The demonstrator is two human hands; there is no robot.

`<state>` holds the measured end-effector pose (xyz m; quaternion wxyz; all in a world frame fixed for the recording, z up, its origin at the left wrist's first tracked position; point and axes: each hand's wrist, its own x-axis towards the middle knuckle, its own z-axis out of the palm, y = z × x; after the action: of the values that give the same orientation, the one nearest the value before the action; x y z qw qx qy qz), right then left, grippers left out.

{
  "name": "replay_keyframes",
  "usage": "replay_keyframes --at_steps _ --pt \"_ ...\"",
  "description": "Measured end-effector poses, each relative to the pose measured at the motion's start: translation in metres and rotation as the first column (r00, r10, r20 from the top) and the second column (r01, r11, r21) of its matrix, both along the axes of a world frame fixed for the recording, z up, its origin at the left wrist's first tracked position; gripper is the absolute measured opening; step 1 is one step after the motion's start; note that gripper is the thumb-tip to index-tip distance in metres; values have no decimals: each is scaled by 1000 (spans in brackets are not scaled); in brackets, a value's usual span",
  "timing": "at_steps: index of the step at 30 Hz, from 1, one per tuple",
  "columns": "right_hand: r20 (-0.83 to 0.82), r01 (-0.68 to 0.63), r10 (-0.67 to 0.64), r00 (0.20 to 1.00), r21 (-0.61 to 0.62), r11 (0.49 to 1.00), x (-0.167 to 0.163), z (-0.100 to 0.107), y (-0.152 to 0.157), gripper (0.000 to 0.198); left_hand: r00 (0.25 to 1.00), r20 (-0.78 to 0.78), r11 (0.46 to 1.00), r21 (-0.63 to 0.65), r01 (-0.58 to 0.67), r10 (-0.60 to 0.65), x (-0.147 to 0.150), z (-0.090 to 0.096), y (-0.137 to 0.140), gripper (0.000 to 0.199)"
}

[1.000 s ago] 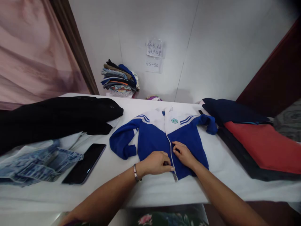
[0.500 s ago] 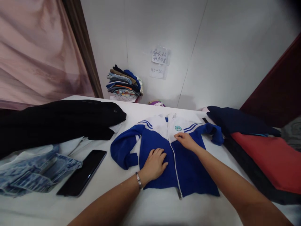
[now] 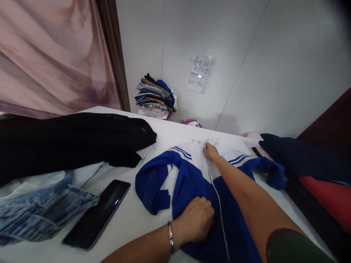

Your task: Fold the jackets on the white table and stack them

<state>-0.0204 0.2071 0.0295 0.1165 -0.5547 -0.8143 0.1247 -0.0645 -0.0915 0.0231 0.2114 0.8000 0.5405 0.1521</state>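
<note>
A blue and white zip-up jacket (image 3: pixel 194 179) lies front up on the white table, with striped shoulders and both sleeves spread out. My left hand (image 3: pixel 196 219), a silver bangle on its wrist, is curled closed on the blue front, left of the zip, where the cloth is creased. At the top, my right hand (image 3: pixel 211 150) pinches the jacket by its white collar near the zip. The right forearm crosses over the chest and hides most of the round badge. Below the left hand, the hem runs out of view.
To the left are a black garment (image 3: pixel 82 142), blue denim (image 3: pixel 30 215) and a phone (image 3: pixel 97 215). Navy (image 3: pixel 304 157) and red (image 3: pixel 329 195) clothes lie at the right. A pile of folded clothes (image 3: pixel 156 96) stands beyond the table (image 3: pixel 175 131), below wall notes (image 3: pixel 202 65).
My right hand has moved up from beside the badge to the collar. My left hand, flat before, has curled closed on the cloth. The view has shifted, and the jacket sits lower in it.
</note>
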Motion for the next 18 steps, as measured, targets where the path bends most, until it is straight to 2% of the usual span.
replay_keyframes --at_steps 2,6,11,14,18 --pt "53 11 -11 999 9 1000 -4 -2 7 39 999 -10 999 -4 39 -39 0 0 -1 15" --pt "104 16 -18 994 21 1000 -13 3 24 47 1000 -6 1000 13 20 -20 0 -1 -1 15" --pt "130 -90 87 988 21 996 -40 11 43 52 1000 -2 998 62 12 -12 0 -3 -2 14" --pt "157 -123 125 980 -24 992 -61 10 50 48 1000 -20 996 89 16 -14 1 -2 -2 15" --pt "162 -114 119 980 -43 993 -75 14 63 29 996 -81 987 150 58 -46 1 -3 1 19"
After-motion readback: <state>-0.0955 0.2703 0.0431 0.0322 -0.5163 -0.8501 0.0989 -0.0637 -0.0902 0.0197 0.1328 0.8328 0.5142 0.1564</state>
